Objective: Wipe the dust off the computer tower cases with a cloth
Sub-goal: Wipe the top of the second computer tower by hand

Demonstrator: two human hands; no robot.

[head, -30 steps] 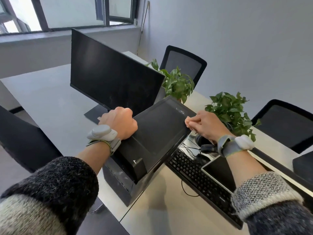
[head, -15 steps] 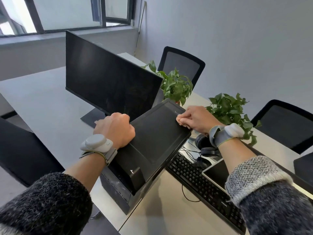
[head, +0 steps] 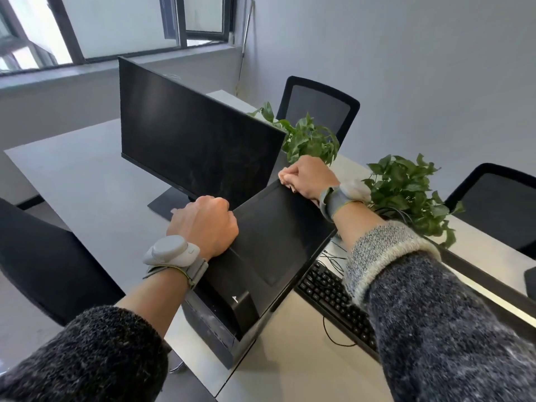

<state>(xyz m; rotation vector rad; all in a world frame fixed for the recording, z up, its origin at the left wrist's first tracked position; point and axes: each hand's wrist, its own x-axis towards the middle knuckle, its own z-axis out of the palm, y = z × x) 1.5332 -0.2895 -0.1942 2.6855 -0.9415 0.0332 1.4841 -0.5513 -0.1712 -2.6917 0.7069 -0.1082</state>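
Black tower (head: 269,245): stands on the near part of the desk, between the monitor's foot and the keyboard. It is tipped so that its broad side panel faces up and slopes down to the right. Its front end points at the near desk edge.
left hand (head: 204,224): a fist, knuckles up, on the panel's upper left edge. Its fingers curl over that edge out of sight, so it grips the tower there.
right hand (head: 307,177): at the panel's far corner, fingers curled in and thumb laid against them, touching the corner. Something pale shows at the fingertips, but I cannot tell whether it is a cloth or whether the hand holds anything.
wristbands: a grey strap with a pale rounded unit on the left wrist (head: 174,252), and the same on the right (head: 348,192).
sleeves: dark fuzzy knit on both forearms, and the right cuff (head: 385,250) is pale.
monitor (head: 191,140): dark screen, upright, just behind the tower and the left hand.
keyboard (head: 333,297): black, just right of the tower and partly under the right forearm, with a thin black cable looping off its near side.
plants: one leafy green plant (head: 310,137) behind the right hand, another (head: 406,187) to its right.
chairs: black mesh backs at the far side (head: 319,105), far right (head: 499,204) and near left (head: 43,256).
desk (head: 95,181): pale grey top.
window (head: 116,24): dark frames, top left.
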